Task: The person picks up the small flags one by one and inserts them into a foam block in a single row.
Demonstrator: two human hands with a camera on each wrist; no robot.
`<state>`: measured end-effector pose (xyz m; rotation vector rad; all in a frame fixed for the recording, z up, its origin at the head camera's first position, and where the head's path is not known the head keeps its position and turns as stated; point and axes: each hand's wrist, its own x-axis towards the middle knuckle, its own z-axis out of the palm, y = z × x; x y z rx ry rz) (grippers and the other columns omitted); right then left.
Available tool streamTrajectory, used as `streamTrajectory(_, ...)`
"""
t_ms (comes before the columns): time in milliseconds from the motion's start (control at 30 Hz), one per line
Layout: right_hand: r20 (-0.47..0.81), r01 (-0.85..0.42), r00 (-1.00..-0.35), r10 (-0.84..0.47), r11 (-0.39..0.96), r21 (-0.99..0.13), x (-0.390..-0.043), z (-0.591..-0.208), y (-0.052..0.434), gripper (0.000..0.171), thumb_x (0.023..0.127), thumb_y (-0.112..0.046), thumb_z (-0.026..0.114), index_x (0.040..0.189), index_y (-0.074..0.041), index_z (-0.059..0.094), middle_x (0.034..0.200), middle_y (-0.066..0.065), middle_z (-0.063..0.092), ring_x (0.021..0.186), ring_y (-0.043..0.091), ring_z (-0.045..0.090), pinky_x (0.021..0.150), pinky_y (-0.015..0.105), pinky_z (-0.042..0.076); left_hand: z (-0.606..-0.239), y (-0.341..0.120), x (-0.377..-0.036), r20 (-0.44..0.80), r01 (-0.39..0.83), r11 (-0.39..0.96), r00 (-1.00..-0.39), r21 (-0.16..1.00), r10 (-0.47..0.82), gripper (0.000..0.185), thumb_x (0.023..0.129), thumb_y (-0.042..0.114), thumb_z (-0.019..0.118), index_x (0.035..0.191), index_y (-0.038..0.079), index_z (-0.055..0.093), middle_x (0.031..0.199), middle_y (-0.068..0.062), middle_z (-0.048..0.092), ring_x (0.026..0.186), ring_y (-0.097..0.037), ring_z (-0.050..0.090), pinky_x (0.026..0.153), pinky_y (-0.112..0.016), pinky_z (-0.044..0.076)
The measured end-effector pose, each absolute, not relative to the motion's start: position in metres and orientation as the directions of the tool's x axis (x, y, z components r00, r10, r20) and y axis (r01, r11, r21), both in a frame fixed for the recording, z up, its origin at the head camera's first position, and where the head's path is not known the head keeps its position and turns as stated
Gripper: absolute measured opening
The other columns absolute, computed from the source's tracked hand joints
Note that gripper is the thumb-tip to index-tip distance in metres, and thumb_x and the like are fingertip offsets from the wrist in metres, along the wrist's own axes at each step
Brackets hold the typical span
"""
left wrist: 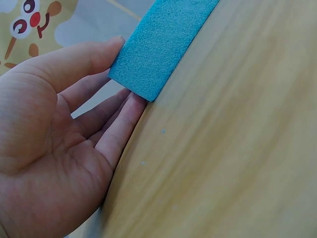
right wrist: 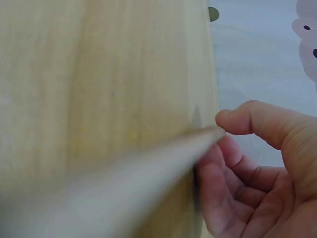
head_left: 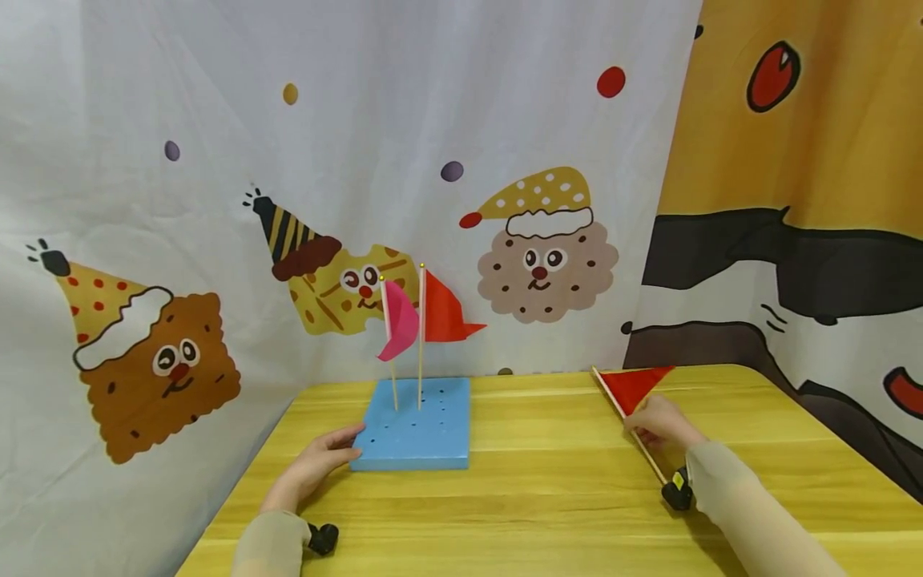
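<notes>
I see my left hand [head_left: 317, 465] nearest, fingers straight, resting against the near left corner of the blue foam block [head_left: 418, 425] on the yellow counter [head_left: 548, 497]; the left wrist view shows thumb and fingers touching that corner without curling round it. Right of the block, well apart, my right hand [head_left: 659, 423] pinches the wooden stick of a red flag [head_left: 634, 386], tilted with its pennant leaning away from the block. Farther back, a pink flag [head_left: 398, 324] and another red flag [head_left: 441, 314] stand upright in the block's holes, just beside each other.
</notes>
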<state>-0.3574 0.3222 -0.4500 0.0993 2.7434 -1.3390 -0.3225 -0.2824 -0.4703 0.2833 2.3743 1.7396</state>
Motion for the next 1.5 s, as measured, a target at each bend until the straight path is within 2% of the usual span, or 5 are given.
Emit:
streamTrajectory(500,-0.181,0.123,-0.978,-0.107,0.407,-0.905,-0.353,-0.446,0.322,0.021,0.09,-0.011,0.066,0.091,0.009,0.069,0.07,0.006,0.068,0.057,0.012,0.062,0.052,0.022,0.051,-0.471,-0.283,-0.321,-0.029,0.054,0.293,-0.962,0.954,0.271,0.062,0.094,0.021,0.066,0.148,0.005,0.04,0.152,-0.026,0.028,0.14,-0.043,0.024,0.109,-0.056,0.03)
streamTrajectory(700,-0.156,0.101,-0.975,-0.16,0.307,-0.946,-0.354,-0.437,0.313,0.028,0.094,-0.009,0.06,0.104,0.016,0.063,0.075,0.007,0.068,0.059,0.01,0.062,0.051,0.019,0.049,-0.469,-0.287,-0.322,-0.044,0.043,0.296,-0.959,0.954,0.281,0.064,0.094,0.022,0.066,0.149,0.005,0.038,0.153,-0.026,0.026,0.141,-0.043,0.022,0.11,-0.055,0.029)
streamTrajectory(867,-0.134,0.082,-0.979,-0.156,0.3,-0.951,-0.354,-0.427,0.301,0.042,0.096,-0.013,0.06,0.122,0.018,0.053,0.091,0.011,0.07,0.072,0.017,0.069,0.062,0.028,0.056,-0.47,-0.289,-0.32,-0.048,0.04,0.312,-0.962,0.949,0.27,0.063,0.094,0.021,0.066,0.149,0.004,0.039,0.153,-0.026,0.027,0.14,-0.043,0.024,0.109,-0.055,0.03)
streamTrajectory(1100,-0.107,0.075,-0.987,-0.123,0.237,-0.969,-0.357,-0.414,0.279,0.042,0.097,-0.014,0.06,0.125,0.015,0.05,0.092,0.008,0.068,0.082,0.024,0.069,0.075,0.041,0.058,-0.47,-0.285,-0.319,-0.042,0.048,0.309,-0.96,0.95,0.276,0.063,0.094,0.023,0.067,0.148,0.005,0.04,0.152,-0.027,0.027,0.14,-0.044,0.024,0.109,-0.055,0.031)
streamTrajectory(1500,-0.041,0.034,-0.987,-0.153,0.047,-0.998,-0.365,-0.386,0.216,0.034,0.098,-0.011,0.059,0.122,0.012,0.054,0.098,0.011,0.066,0.089,0.029,0.07,0.083,0.047,0.055,-0.47,-0.283,-0.324,-0.032,0.052,0.3,-0.962,0.953,0.272,0.062,0.094,0.02,0.066,0.148,0.004,0.04,0.152,-0.027,0.028,0.14,-0.043,0.024,0.109,-0.055,0.03)
